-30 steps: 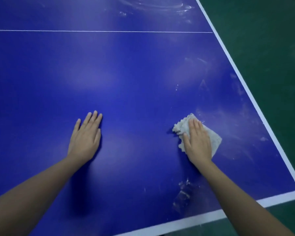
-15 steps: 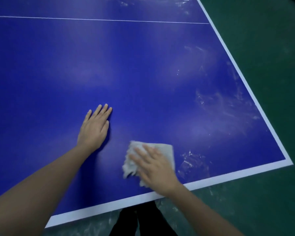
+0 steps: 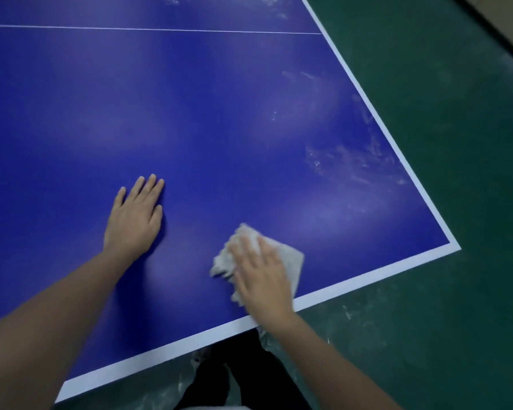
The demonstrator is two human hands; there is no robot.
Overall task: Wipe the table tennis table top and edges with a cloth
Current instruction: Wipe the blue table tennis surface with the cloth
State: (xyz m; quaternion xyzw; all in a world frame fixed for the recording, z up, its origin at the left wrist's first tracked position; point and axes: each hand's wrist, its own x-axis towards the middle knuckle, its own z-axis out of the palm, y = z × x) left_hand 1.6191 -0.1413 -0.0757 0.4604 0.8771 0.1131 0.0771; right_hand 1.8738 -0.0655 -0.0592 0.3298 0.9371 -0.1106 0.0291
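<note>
The blue table tennis table [image 3: 219, 113] fills most of the view, with a white border along its near and right edges. My right hand [image 3: 262, 276] presses flat on a crumpled white cloth [image 3: 293, 261] close to the near edge, fingers straight. My left hand [image 3: 135, 217] lies flat on the bare blue top to the left of the cloth, fingers together and straight. Whitish smears [image 3: 347, 164] mark the surface near the right edge.
The table's near right corner [image 3: 453, 247] lies right of the cloth. Green floor [image 3: 442, 291] surrounds the table, with scuffed patches by the near edge. My dark trousers [image 3: 234, 377] show below the near edge. A thin white line [image 3: 160, 30] crosses the far top.
My right hand swept the cloth from the right part of the table toward the near edge, then a little rightward. My left hand stayed planted while the view shifted.
</note>
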